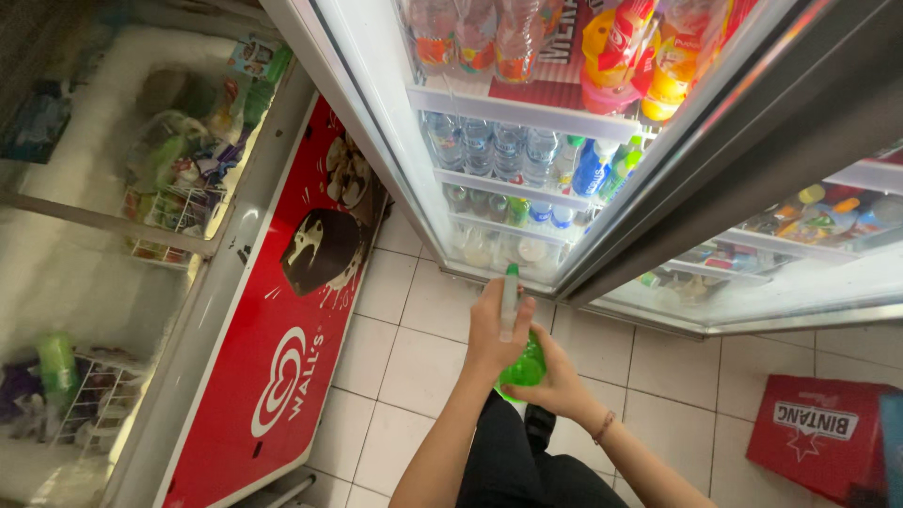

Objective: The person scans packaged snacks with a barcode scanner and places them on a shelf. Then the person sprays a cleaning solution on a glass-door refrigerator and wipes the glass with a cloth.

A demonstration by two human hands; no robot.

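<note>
I hold a green spray bottle (523, 369) in both hands above the tiled floor, in front of a glass-door drinks fridge (527, 113). My left hand (487, 331) wraps the white trigger head, whose green tip (512, 271) points up towards the fridge's bottom shelf. My right hand (557, 386), with a bracelet at the wrist, cups the green body from below and from the right. My dark trousers show beneath the bottle.
A chest freezer (235, 282) with a red front and sliding glass lids runs along the left, holding wire baskets of packets. The fridge shelves carry water and juice bottles. A second fridge door (800, 245) stands right. A red crate (818, 433) sits bottom right.
</note>
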